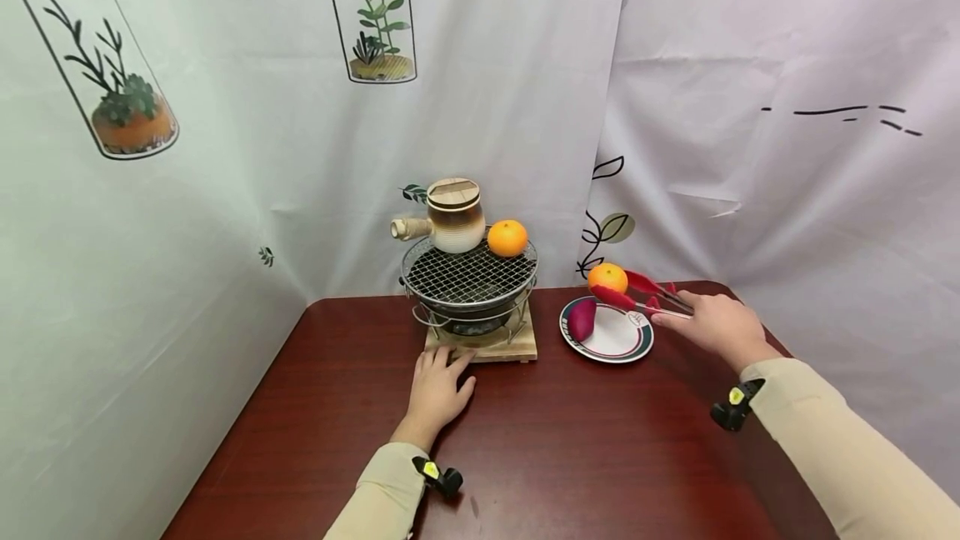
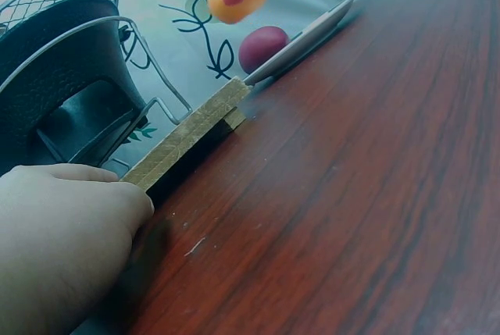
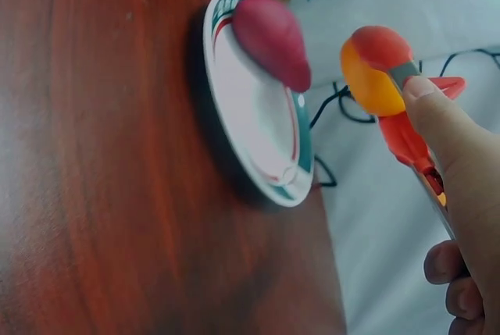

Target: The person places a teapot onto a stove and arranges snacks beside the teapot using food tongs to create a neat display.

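My right hand [image 1: 716, 325] grips a pair of red-tipped tongs [image 1: 651, 307], whose tips pinch an orange [image 1: 607, 278] above the plate. The right wrist view shows that orange [image 3: 369, 85] raised off the white plate [image 3: 250, 124] with its green rim. On the plate lies a purple-red sweet potato [image 1: 581, 321]. My left hand [image 1: 437, 394] rests at the front edge of the wooden base [image 1: 502, 348] under the grill, fingers spread on it. A second orange [image 1: 507, 238] sits on the grill's wire mesh [image 1: 472, 273], beside a lidded clay pot [image 1: 456, 219].
The dark stove body [image 2: 62, 77] stands within a wire frame on the wooden base. The pot's side handle [image 1: 411, 228] sticks out to the left. A printed white curtain [image 1: 487, 123] hangs behind the reddish-brown table [image 1: 570, 448].
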Demonstrator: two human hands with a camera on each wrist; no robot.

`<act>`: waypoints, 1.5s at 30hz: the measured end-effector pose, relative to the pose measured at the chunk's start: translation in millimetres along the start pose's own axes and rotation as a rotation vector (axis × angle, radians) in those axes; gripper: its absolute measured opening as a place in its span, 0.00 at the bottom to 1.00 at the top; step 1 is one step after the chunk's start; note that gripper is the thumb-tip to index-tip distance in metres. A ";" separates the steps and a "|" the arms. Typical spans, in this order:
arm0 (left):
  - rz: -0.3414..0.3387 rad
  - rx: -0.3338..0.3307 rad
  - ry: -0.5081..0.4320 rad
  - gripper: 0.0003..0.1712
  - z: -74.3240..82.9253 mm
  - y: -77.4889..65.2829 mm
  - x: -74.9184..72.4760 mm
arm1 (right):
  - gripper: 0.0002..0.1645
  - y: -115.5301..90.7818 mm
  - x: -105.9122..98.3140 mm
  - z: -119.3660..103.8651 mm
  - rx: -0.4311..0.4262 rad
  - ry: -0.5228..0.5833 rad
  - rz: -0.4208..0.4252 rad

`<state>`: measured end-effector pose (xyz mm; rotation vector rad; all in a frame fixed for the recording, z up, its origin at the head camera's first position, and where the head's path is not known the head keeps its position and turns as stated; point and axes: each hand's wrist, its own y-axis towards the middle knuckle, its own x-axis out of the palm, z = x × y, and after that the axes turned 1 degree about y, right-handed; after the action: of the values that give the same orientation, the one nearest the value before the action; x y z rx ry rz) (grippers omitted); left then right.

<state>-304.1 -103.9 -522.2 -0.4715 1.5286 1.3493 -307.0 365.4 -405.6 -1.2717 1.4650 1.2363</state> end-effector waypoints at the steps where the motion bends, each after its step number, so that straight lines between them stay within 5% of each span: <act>1: 0.000 0.000 0.001 0.25 -0.1 -0.2 0.1 | 0.67 0.7 -2.0 -2.3 -0.007 -0.003 0.008; 6: 0.004 -0.003 -0.002 0.25 -0.4 -0.6 -0.2 | 0.61 3.5 -13.5 -12.8 -0.044 -0.009 0.041; 45: -0.009 -0.009 -0.003 0.25 -0.7 -0.6 1.4 | 0.63 3.0 -59.6 -78.0 -0.149 -0.066 0.078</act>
<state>-304.5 -104.3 -523.8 -0.4814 1.5168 1.3495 -299.1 299.9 -332.9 -1.2684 1.4084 1.4489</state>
